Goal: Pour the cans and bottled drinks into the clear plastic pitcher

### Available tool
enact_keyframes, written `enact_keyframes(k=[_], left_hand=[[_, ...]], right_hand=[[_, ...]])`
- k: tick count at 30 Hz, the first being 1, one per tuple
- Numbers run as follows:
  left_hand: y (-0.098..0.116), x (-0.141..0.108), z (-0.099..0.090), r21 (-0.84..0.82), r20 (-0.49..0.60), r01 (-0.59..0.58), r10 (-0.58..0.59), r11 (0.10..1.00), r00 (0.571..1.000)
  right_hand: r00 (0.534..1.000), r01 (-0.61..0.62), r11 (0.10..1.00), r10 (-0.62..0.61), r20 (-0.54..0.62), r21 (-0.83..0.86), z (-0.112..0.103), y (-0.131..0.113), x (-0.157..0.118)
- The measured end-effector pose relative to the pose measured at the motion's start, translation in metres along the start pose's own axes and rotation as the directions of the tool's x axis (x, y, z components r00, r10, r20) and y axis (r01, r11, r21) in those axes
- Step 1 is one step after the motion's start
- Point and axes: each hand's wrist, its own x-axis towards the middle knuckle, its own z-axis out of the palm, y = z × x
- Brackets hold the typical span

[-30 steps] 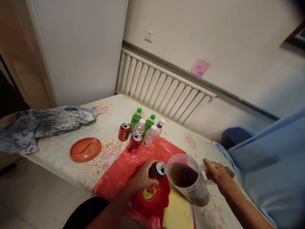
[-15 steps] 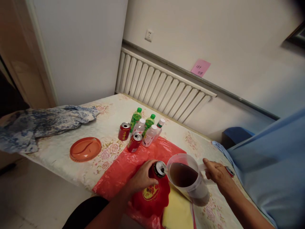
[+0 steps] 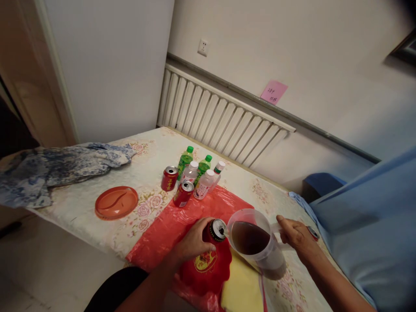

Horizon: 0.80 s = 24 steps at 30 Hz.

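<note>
My left hand [image 3: 194, 242] is closed around a red drink can [image 3: 216, 231] with a black rim and an opened top. That can is over a red scalloped plate [image 3: 212, 273] with a yellow printed middle. By its handle, my right hand [image 3: 294, 234] grips a clear plastic pitcher [image 3: 274, 262] of dark brown liquid. The pitcher tilts left, and its lip meets the can's top at the opening. Whether liquid is running between them is too small to tell. A folded yellow cloth [image 3: 243, 284] lies below the pitcher.
Beyond my hands stand two red cans [image 3: 183, 194] and several bottles [image 3: 204, 184], partly on a red plastic sheet [image 3: 152, 236]. An orange-red dish [image 3: 116, 203] lies at left near a bunched blue-patterned cloth [image 3: 87, 162]. A radiator [image 3: 208, 108] runs behind the table; a blue curtain [image 3: 367, 225] hangs right.
</note>
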Motion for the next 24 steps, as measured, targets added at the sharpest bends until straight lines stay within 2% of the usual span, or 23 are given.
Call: enact_keyframes(k=[8, 24], left_hand=[[0.0, 0.0, 0.0, 0.015, -0.002, -0.022, 0.022, 1.0, 1.0], [-0.005, 0.001, 0.0, 0.022, 0.015, -0.034, 0.033, 0.999, 0.999]], right_hand=[[1.0, -0.006, 1.0, 0.006, 0.004, 0.004, 0.0, -0.002, -0.001], [0.999, -0.034, 0.999, 0.033, 0.028, 0.018, 0.003, 0.009, 0.003]])
